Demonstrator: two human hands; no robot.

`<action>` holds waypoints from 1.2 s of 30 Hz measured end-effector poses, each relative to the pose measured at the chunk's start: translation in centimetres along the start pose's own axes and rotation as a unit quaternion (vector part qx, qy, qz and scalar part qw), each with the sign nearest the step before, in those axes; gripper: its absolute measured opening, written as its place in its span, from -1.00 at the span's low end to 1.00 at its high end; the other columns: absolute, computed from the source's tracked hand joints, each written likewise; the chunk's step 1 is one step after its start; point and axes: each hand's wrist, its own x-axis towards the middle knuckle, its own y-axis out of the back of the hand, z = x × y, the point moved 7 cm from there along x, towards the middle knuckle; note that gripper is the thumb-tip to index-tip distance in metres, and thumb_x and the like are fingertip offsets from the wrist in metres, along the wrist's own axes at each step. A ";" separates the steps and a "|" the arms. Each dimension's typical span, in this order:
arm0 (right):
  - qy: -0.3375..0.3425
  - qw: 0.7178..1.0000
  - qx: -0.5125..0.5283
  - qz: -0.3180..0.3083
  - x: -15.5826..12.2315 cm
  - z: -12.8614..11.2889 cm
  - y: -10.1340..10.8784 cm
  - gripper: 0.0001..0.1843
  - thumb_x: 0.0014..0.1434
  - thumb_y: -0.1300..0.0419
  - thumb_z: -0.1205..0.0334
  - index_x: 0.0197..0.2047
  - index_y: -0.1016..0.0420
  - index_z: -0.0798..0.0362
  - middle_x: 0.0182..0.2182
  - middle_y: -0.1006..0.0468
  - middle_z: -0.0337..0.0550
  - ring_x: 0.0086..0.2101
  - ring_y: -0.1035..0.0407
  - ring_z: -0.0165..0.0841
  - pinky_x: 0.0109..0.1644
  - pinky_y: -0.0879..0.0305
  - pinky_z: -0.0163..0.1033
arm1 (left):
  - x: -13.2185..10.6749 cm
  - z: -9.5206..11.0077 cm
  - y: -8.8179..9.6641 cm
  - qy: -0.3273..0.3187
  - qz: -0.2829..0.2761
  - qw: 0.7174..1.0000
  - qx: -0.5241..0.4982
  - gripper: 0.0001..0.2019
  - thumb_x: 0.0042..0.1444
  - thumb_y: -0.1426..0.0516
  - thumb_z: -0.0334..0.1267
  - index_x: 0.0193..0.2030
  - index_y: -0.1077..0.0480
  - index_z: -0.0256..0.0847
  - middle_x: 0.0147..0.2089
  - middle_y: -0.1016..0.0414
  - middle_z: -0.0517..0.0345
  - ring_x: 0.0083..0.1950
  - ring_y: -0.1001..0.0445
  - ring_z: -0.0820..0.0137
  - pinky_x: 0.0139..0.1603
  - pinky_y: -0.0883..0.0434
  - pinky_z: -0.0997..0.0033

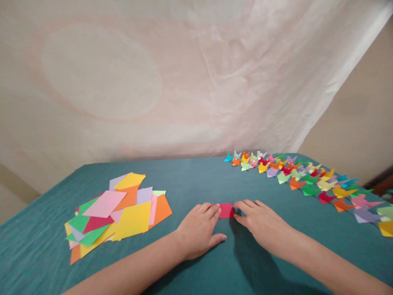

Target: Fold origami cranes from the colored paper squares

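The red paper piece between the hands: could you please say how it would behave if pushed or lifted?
The red paper piece looks thin and flat, so probably light and floppy. On the teal cloth it would likely drag rather than slide. Like the folded paper birds nearby, it probably creases readily.

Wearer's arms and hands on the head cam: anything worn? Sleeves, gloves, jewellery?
Nothing worn that shows. The left hand and right hand are bare, with no gloves. There are no rings on the fingers in view. The left forearm and right forearm are uncovered to the frame edge, with no sleeves, watch, bands or markings visible.
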 end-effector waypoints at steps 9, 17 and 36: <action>0.027 0.996 0.059 0.063 0.4 -1.7 -1.1 -0.58 0.13 0.02 0.52 0.04 -0.37 0.14 -0.04 -0.46 -0.02 -0.11 -0.33 -0.23 -0.10 -0.25 -0.13 | -0.1 0.0 -0.1 0.006 0.002 1.000 -0.013 -0.42 0.20 0.11 0.09 0.19 -0.15 -0.31 0.21 -0.22 -0.06 0.16 -0.19 0.16 0.12 -0.15 0.18; 0.059 0.993 0.090 0.040 0.3 -1.5 -0.9 -0.63 0.18 0.02 0.48 0.04 -0.39 0.20 -0.07 -0.47 0.06 -0.09 -0.32 -0.22 -0.04 -0.24 -0.09 | -0.1 0.2 0.4 -0.014 -0.009 1.000 -0.002 -0.47 0.20 0.06 0.03 0.15 -0.19 -0.34 0.17 -0.25 -0.14 0.12 -0.25 0.15 0.12 -0.17 0.17; 0.055 0.997 0.035 0.035 0.6 -2.3 -1.3 -0.68 0.14 -0.06 0.46 -0.03 -0.44 0.24 -0.05 -0.47 0.09 -0.11 -0.35 -0.17 -0.07 -0.26 -0.09 | 0.2 0.1 1.5 -0.038 0.006 0.999 0.013 -0.66 0.22 0.03 -0.09 -0.10 -0.40 -0.30 -0.09 -0.45 -0.05 -0.04 -0.37 0.19 -0.01 -0.27 0.18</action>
